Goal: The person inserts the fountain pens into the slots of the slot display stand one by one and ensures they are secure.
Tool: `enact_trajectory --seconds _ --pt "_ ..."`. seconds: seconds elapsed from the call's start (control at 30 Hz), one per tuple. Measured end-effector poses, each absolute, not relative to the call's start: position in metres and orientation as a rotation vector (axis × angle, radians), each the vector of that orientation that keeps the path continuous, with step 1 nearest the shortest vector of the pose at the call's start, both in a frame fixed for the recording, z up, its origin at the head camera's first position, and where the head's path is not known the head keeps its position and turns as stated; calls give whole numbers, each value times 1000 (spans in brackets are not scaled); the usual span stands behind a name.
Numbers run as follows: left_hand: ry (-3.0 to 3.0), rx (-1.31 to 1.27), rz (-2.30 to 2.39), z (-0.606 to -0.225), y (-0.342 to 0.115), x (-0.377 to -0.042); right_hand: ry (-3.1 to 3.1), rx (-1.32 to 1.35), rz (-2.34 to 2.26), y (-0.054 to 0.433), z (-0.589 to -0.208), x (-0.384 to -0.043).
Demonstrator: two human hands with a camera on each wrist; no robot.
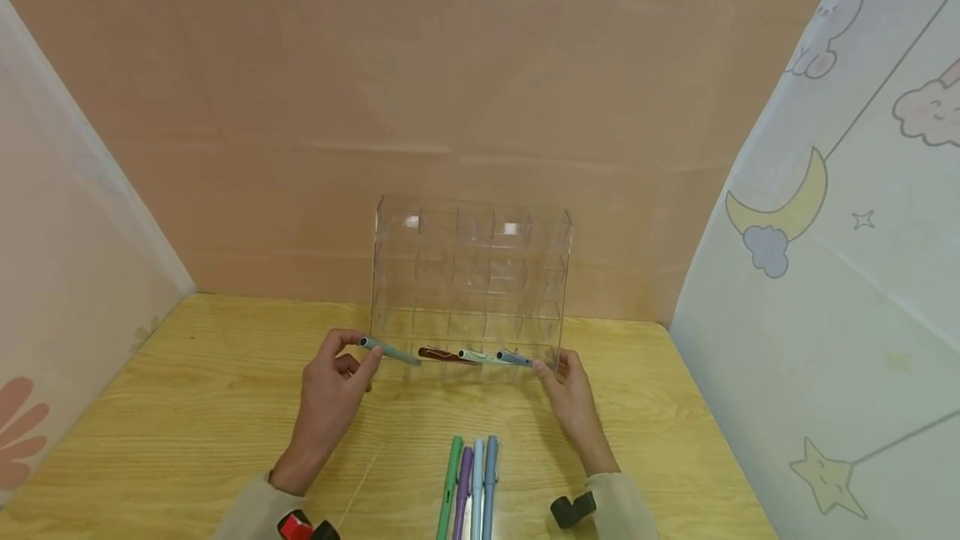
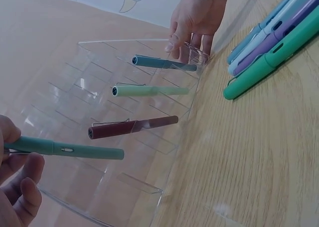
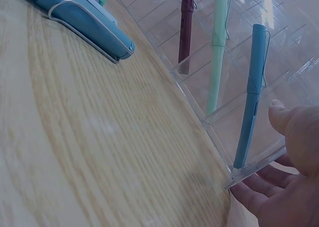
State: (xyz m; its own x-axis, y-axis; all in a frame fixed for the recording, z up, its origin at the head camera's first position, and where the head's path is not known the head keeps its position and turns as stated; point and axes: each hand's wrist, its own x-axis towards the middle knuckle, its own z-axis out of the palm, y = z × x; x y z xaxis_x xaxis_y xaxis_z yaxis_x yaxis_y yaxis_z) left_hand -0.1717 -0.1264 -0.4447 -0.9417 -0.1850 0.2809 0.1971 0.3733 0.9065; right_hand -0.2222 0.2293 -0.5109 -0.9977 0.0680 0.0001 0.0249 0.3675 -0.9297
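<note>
My left hand (image 1: 332, 386) pinches a grey-green pen (image 2: 84, 150) by its cap end, between thumb and fingers. The pen's other end points right, in front of the lower left of a clear compartmented rack (image 1: 471, 261). My right hand (image 1: 576, 407) grips that rack's lower right corner, thumb in front and fingers at the outer side. In the rack's bottom row lie a dark red pen (image 2: 132, 127), a pale green pen (image 2: 149, 90) and a blue pen (image 3: 250, 95), each in its own compartment with the clip end sticking out.
On the wooden table (image 1: 225, 407), in front of the rack, several pens lie side by side: a green pen (image 1: 450, 477), a purple pen (image 1: 462, 490), a light blue pen (image 1: 477, 482) and a blue pen (image 1: 491, 482). A brown backdrop (image 1: 465, 65) hangs behind; printed sheets flank both sides.
</note>
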Motion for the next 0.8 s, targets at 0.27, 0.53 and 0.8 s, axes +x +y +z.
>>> enact_trajectory --seconds 0.27,0.53,0.8 --pt "-2255 -26 -1601 -443 -126 -175 -2559 -72 1754 230 -511 -224" --pt "-2285 -17 -1614 -449 -126 -179 -2555 -67 1742 230 -513 -227" --pt "-2354 -8 -1594 -457 -126 -184 -2545 -57 1738 231 -515 -228"
